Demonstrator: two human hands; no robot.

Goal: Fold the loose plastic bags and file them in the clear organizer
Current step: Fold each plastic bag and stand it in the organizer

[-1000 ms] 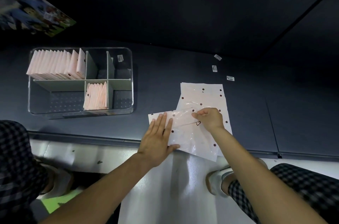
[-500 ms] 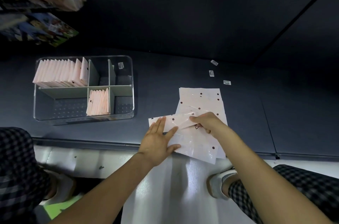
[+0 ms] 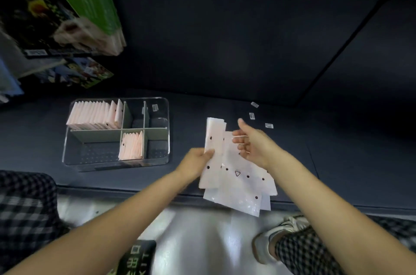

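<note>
Left hand [image 3: 198,162] pinches folded bag [image 3: 212,139] upright; right hand [image 3: 254,144] hovers beside.

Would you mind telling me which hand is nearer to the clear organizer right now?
Left. The left hand grips a folded bag just right of the organizer; the right hand hovers open farther right, beyond that bag.

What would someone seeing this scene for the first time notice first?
Most striking is the folded plastic bag, a pale strip with dark dots that the left hand pinches upright at centre, the right hand open beside it. Under them, loose bags lie over the shelf's front edge. At left sits the clear organizer, folded bags filed in two of its compartments.
</note>
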